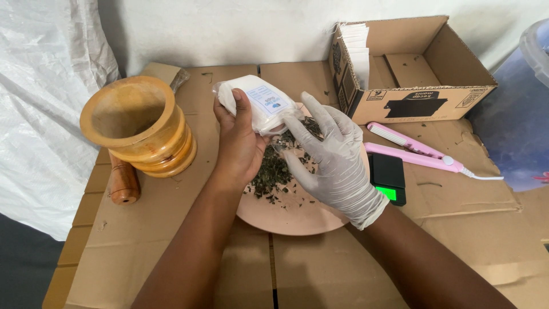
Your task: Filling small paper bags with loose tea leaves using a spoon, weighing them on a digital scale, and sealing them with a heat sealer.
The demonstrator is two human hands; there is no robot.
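A worktop point(171, 240) covered in flattened cardboard was seen, with a round pink plate point(291, 214) taken here as the landmark. Behind the plate and to its right, an open cardboard box point(426, 86) was stood with white sachets point(357, 48) stacked upright in its left end. To the left of the plate a wooden mortar point(137, 123) was set, and a wooden pestle point(123, 183) was laid just beside its base. To the right of the plate a pink heat sealer point(414, 153) was laid with its cord trailing away, and between it and the plate a small black pocket scale point(388, 177) was placed, its display lit green. On the plate a loose heap of dried green leaves point(271, 174) was spread. Above the far edge of the plate a white sachet point(260, 103) was held up by the bare left hand point(237, 143), whose fingers were clamped around it. The gloved right hand point(334, 154) was brought to the sachet's lower mouth with its fingers partly spread and their tips together on a pinch of leaves. Filling was judged to be under way: much of the leaf was still on the plate, and the sachet was not yet sealed.
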